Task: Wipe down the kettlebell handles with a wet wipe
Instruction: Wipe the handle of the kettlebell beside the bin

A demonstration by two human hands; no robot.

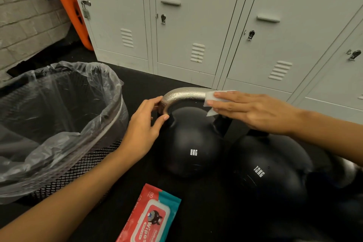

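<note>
A black 8KG kettlebell (188,147) stands on the dark floor, its silver handle (184,94) arching over it. My left hand (145,124) grips the handle's left bend with thumb and fingers. My right hand (253,110) lies flat over the handle's right end, pressing a white wet wipe (211,100) against it. A black 12KG kettlebell (271,171) sits to the right, its handle hidden under my right hand and wrist.
A mesh waste bin (78,169) lined with a clear plastic bag stands at the left. A red and teal pack of wipes (153,216) lies on the floor in front. Grey lockers (196,25) line the back; an orange board (66,2) leans at the far left.
</note>
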